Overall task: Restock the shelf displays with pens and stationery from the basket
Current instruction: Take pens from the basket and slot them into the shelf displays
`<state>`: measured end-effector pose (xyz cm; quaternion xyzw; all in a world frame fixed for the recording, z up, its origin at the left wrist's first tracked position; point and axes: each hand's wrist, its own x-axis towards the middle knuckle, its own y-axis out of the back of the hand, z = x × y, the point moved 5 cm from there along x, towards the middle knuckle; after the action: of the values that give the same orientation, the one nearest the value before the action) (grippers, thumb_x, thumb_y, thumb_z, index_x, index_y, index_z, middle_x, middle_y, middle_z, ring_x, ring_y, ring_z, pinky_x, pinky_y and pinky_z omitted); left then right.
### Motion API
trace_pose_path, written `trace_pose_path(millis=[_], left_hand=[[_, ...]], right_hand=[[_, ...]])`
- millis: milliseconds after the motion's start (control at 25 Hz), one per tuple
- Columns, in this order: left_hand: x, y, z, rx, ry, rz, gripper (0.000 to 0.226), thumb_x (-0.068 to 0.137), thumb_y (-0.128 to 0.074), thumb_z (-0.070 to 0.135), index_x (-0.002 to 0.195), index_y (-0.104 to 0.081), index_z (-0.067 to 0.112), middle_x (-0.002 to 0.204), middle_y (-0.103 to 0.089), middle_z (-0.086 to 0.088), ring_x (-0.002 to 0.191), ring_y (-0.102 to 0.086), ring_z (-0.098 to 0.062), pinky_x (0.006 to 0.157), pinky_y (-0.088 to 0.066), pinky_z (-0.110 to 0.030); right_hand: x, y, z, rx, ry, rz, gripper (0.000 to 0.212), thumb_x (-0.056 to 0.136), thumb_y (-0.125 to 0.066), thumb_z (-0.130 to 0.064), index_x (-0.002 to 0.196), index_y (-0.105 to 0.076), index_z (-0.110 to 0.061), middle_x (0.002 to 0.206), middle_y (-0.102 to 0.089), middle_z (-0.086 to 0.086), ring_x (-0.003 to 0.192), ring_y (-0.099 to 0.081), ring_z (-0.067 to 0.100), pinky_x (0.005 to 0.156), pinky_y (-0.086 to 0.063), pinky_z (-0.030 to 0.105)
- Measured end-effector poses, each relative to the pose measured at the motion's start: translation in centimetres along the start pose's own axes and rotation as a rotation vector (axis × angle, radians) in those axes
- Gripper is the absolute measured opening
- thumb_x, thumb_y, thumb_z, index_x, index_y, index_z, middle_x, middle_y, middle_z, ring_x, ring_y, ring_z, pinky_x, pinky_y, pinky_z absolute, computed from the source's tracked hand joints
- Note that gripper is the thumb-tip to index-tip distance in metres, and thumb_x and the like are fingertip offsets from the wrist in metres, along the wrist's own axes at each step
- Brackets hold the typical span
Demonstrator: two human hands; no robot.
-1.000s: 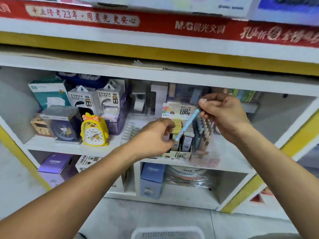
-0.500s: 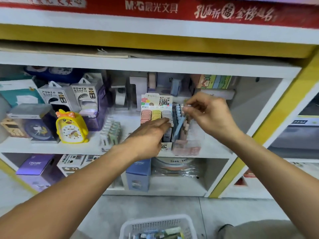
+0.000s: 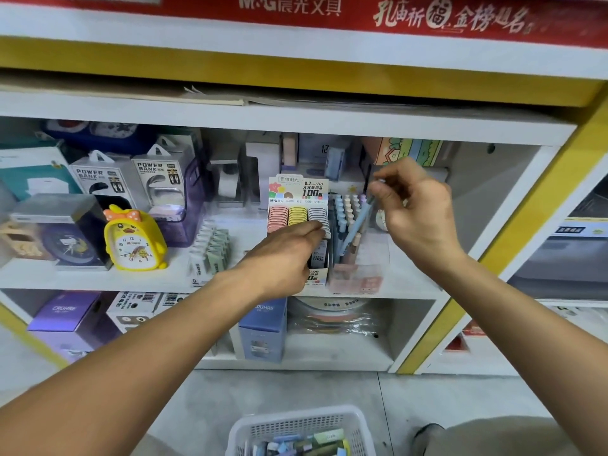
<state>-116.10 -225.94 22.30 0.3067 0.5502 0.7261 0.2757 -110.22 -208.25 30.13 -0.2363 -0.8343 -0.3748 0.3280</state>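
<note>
Right hand (image 3: 416, 209) pinches the top end of a pale blue pen (image 3: 357, 227) between thumb and fingers, the pen slanting down toward 7 o'clock with its lower end among the other pens standing in the clear pen rack (image 3: 353, 274). Left hand (image 3: 283, 258) reaches in from 8 o'clock, its fingers stretched forward and resting on the front of the lead-refill display box (image 3: 297, 192), over its row of pink, yellow and grey cases; whether those fingers curl round anything cannot be told. That box stands just at 9 o'clock of the pen rack, touching or nearly so, and crowds the slot where the pen goes. Behind the rack, at 12 o'clock, small boxes and a colourful carton (image 3: 411, 151) fill the back of the white shelf (image 3: 408, 284). Farther toward 9 o'clock stand a row of small green packets (image 3: 214, 248), a yellow duck clock (image 3: 133, 240) and two power bank boxes (image 3: 131, 179). On the floor at 6 o'clock sits the white basket (image 3: 301, 419), with assorted stationery inside.
</note>
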Motion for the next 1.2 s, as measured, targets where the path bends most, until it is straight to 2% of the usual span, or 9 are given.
trace_pose_path(millis=[240,480,720,800,920,1000,1120,1200], left_hand=[[0.1,-0.2,0.1,0.013,0.010,0.007,0.072,0.086,-0.050,0.005,0.154,-0.027,0.015,0.163,-0.018,0.002,0.147,-0.022,-0.019,0.115,-0.017,-0.022],[0.1,-0.1,0.1,0.012,0.008,0.019,0.071,0.085,-0.051,0.004,0.153,-0.031,0.014,0.161,-0.023,0.001,0.145,-0.027,-0.020,0.114,-0.022,-0.022],[0.1,0.0,0.2,0.011,0.007,0.018,0.070,0.085,-0.051,0.004,0.152,-0.033,0.013,0.160,-0.025,0.001,0.143,-0.031,-0.021,0.112,-0.026,-0.024],[0.1,0.0,0.1,0.008,0.011,0.018,0.071,0.085,-0.051,0.004,0.152,-0.032,0.014,0.161,-0.024,0.001,0.143,-0.030,-0.021,0.113,-0.025,-0.024],[0.1,-0.3,0.0,0.000,0.012,0.012,0.071,0.085,-0.051,0.003,0.152,-0.032,0.014,0.161,-0.023,0.002,0.144,-0.028,-0.020,0.113,-0.024,-0.023],[0.2,-0.3,-0.1,-0.010,0.019,0.001,0.071,0.084,-0.050,0.002,0.152,-0.031,0.013,0.162,-0.021,0.002,0.146,-0.026,-0.020,0.113,-0.022,-0.022],[-0.4,-0.3,-0.1,-0.044,0.021,0.028,0.070,0.084,-0.049,0.001,0.151,-0.035,0.013,0.163,-0.019,0.002,0.147,-0.024,-0.019,0.118,-0.023,-0.026],[-1.4,0.1,0.2,-0.060,0.007,0.136,0.060,0.082,-0.050,0.000,0.141,-0.047,0.010,0.154,-0.033,-0.001,0.139,-0.036,-0.023,0.113,-0.037,-0.038]], right_hand=[[-1.8,-3.1,0.2,-0.244,0.173,-0.278,0.012,0.091,-0.071,-0.022,0.094,-0.067,-0.011,0.075,-0.071,0.007,0.068,-0.065,0.029,0.061,-0.054,0.040],[-2.3,-3.5,0.3,-0.273,0.207,-0.248,0.012,0.088,-0.073,-0.027,0.091,-0.067,-0.018,0.070,-0.071,0.003,0.064,-0.066,0.029,0.057,-0.054,0.039],[-2.3,-3.6,0.6,-0.268,0.126,-0.293,0.008,0.088,-0.074,-0.028,0.089,-0.069,-0.022,0.069,-0.070,-0.001,0.065,-0.065,0.025,0.060,-0.051,0.035],[-2.6,-4.1,0.7,-0.266,0.086,-0.362,0.006,0.089,-0.073,-0.031,0.088,-0.071,-0.025,0.076,-0.070,-0.007,0.073,-0.065,0.020,0.064,-0.051,0.034],[-2.4,-4.4,0.5,-0.414,0.172,-0.359,0.012,0.091,-0.070,-0.031,0.088,-0.076,-0.021,0.089,-0.064,-0.007,0.090,-0.059,0.020,0.066,-0.043,0.031],[-2.0,-4.3,0.6,-0.510,0.174,-0.358,0.016,0.092,-0.067,-0.032,0.091,-0.079,-0.020,0.093,-0.055,-0.005,0.095,-0.054,0.020,0.066,-0.037,0.030],[-2.3,-4.0,0.4,-0.438,0.084,-0.413,0.025,0.098,-0.058,-0.031,0.116,-0.073,-0.022,0.103,-0.052,-0.004,0.096,-0.054,0.018,0.071,-0.044,0.033],[-2.7,-3.2,-0.9,-0.348,0.064,-0.321,0.029,0.098,-0.057,-0.023,0.123,-0.069,-0.020,0.107,-0.057,-0.004,0.092,-0.057,0.016,0.073,-0.047,0.031]])
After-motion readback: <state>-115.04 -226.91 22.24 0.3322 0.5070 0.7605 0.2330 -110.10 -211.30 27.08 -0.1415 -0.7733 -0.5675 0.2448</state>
